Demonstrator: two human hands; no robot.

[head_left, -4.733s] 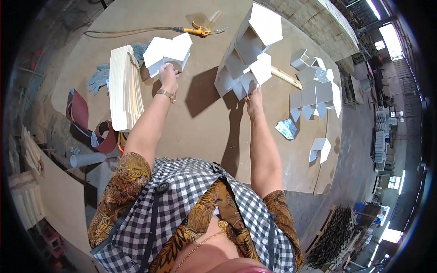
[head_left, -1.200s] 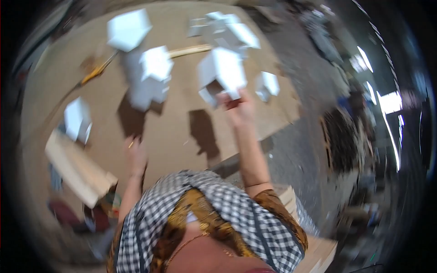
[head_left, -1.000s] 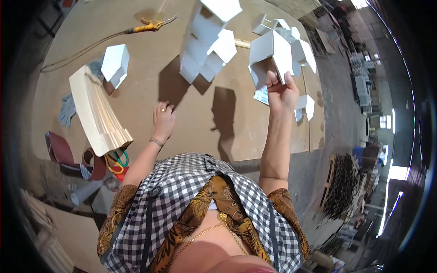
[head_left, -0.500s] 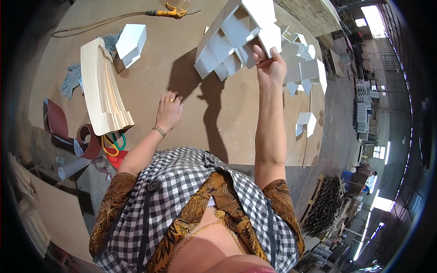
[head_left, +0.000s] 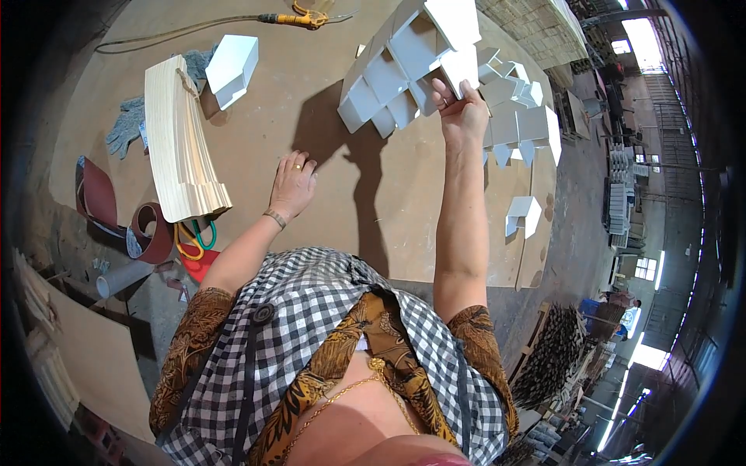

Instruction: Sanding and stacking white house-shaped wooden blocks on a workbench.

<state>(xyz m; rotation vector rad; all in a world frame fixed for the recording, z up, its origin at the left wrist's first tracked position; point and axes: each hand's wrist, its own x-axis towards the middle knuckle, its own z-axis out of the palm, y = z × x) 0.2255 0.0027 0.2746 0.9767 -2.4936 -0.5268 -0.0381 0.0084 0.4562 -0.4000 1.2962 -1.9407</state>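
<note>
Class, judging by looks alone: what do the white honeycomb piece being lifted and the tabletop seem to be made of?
White honeycomb piece: probably painted wood or board, with a flat matte white coat and crisp, rigid cell walls. Tabletop: likely unfinished fibreboard or plywood, a dull, even brown sheet without visible grain.

The surface (head_left: 388,210) is a broad brown board. At far left lie a stack of pale wooden slats (head_left: 180,147), a grey glove (head_left: 124,128) and a white house-shaped box (head_left: 231,68). A yellow-handled tool (head_left: 307,17) with its cord rests along the far edge. Red sandpaper rolls (head_left: 148,233) and scissors (head_left: 194,237) sit at the near left edge. More white boxes (head_left: 522,215) lie to the right.
</note>
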